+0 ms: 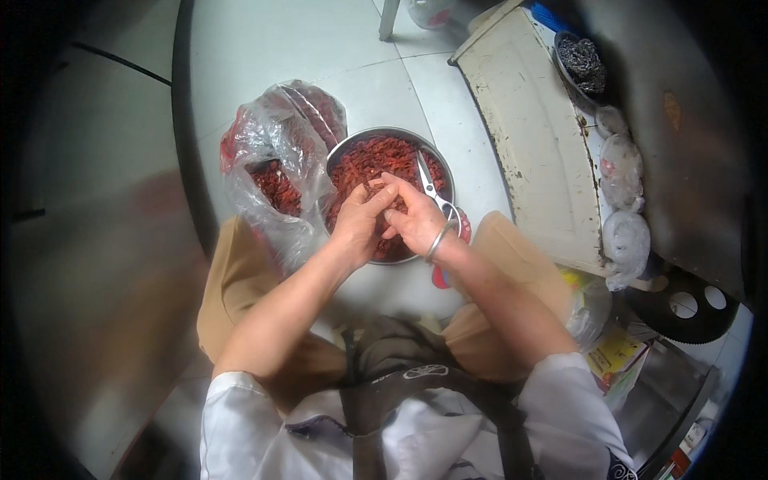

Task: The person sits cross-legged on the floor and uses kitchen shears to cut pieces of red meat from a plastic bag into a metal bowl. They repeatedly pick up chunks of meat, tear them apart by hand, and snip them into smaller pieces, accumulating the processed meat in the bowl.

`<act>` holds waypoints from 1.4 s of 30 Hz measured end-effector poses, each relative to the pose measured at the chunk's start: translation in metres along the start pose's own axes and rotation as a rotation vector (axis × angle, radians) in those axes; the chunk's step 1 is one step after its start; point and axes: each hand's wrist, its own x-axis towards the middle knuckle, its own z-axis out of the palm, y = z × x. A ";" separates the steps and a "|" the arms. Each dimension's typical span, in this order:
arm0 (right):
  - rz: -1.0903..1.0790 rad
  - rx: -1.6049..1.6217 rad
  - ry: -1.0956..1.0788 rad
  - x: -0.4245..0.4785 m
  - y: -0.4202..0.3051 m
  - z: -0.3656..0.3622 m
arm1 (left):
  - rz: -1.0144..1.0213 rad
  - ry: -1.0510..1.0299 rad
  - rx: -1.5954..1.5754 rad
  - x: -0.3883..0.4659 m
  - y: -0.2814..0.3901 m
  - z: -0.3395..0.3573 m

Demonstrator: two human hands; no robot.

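A round metal bowl (pixel 452 180) stands on the floor between my knees. Dark red dried pieces (pixel 375 157), which look like dried chillies, fill it. My left hand (pixel 359 221) and my right hand (pixel 416 217) meet above the pieces, fingertips together and fingers curled. Whether something small is pinched between them is hidden. Steel scissors (pixel 426 175) with white-rimmed handles lie at the bowl's right side, blades pointing away from me, partly behind my right wrist. Left of the bowl, touching it, sits a clear plastic bag (pixel 255 141) with more of the same red pieces (pixel 277 187) showing through its opening.
A worn cream-coloured cabinet (pixel 528 126) stands at the right. On it are a bowl of steel wool scourers (pixel 582 65) and knotted plastic bags (pixel 624 240). Below, a dark disc with holes (pixel 672 309) leans near a yellow packet (pixel 618 355). A metal leg (pixel 389 21) stands on the tiles ahead.
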 end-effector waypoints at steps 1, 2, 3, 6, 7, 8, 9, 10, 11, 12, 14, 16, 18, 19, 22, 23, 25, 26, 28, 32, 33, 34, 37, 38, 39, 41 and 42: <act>0.016 0.015 0.002 -0.002 -0.002 0.003 | -0.004 0.038 0.029 0.001 0.000 -0.003; 0.081 0.064 -0.016 -0.002 -0.006 0.003 | -0.007 0.076 0.057 0.002 0.000 -0.005; 0.146 0.111 -0.032 -0.002 -0.012 0.001 | 0.007 0.095 0.018 0.003 0.000 -0.005; 0.209 0.202 -0.005 -0.004 -0.023 0.000 | 0.055 0.124 -0.036 0.005 0.003 -0.008; 0.201 0.227 0.017 -0.004 -0.023 -0.002 | 0.062 0.159 0.002 0.006 0.005 -0.011; 0.192 0.252 0.038 -0.003 -0.023 -0.004 | 0.053 0.174 0.005 0.007 0.007 -0.011; 0.217 0.307 0.071 -0.003 -0.024 -0.004 | 0.045 0.191 0.009 0.006 0.011 -0.011; 0.201 0.286 0.083 -0.002 -0.023 -0.005 | 0.036 0.208 0.013 0.005 0.013 -0.011; 0.184 0.265 0.095 -0.002 -0.021 -0.006 | 0.029 0.190 0.005 0.004 0.014 -0.012; 0.167 0.243 0.107 -0.002 -0.020 -0.006 | 0.026 0.189 -0.006 0.003 0.014 -0.012; 0.073 0.175 0.099 -0.003 -0.019 -0.005 | 0.020 0.185 -0.026 0.002 0.016 -0.011; -0.110 0.061 0.065 -0.003 -0.008 -0.002 | 0.057 0.127 -0.050 0.007 0.012 -0.016; -0.211 -0.172 0.122 -0.003 -0.005 0.000 | 0.069 0.125 -0.087 0.008 0.011 -0.016; -0.249 -0.256 0.133 -0.003 -0.006 0.001 | 0.062 0.152 -0.112 0.006 0.011 -0.012; -0.253 -0.169 0.164 -0.004 -0.017 0.004 | 0.023 0.165 -0.119 0.004 0.011 -0.013; -0.234 -0.084 0.173 -0.005 -0.024 0.005 | 0.007 0.157 -0.111 0.004 0.012 -0.015; -0.368 -0.218 0.237 0.001 -0.018 -0.001 | -0.013 0.136 -0.056 -0.001 0.014 -0.007; -0.316 -0.169 0.204 0.000 -0.017 -0.002 | -0.023 0.125 -0.028 -0.003 0.015 -0.004; -0.216 -0.065 0.128 -0.005 -0.030 0.004 | -0.001 0.119 0.058 -0.003 0.012 -0.006; -0.259 -0.152 0.224 -0.002 -0.023 0.001 | 0.000 0.120 0.063 -0.006 0.011 -0.007; -0.246 -0.114 0.228 0.000 -0.024 0.001 | -0.015 0.130 0.055 -0.007 0.012 -0.007; -0.242 -0.002 0.214 0.000 -0.024 0.000 | -0.030 0.141 0.046 -0.007 0.013 -0.008; -0.208 0.186 0.159 0.004 -0.021 -0.003 | -0.059 0.111 0.075 -0.007 0.017 -0.010; -0.217 0.177 0.179 0.004 -0.022 -0.004 | -0.067 0.093 0.087 -0.007 0.018 -0.010; -0.226 0.167 0.199 0.004 -0.025 -0.004 | -0.076 0.080 0.101 -0.009 0.017 -0.009; -0.292 0.153 0.240 0.007 -0.023 -0.006 | -0.095 0.054 0.129 -0.012 0.017 -0.006; -0.270 0.164 0.242 0.007 -0.025 -0.007 | -0.107 0.017 0.136 -0.013 0.017 -0.008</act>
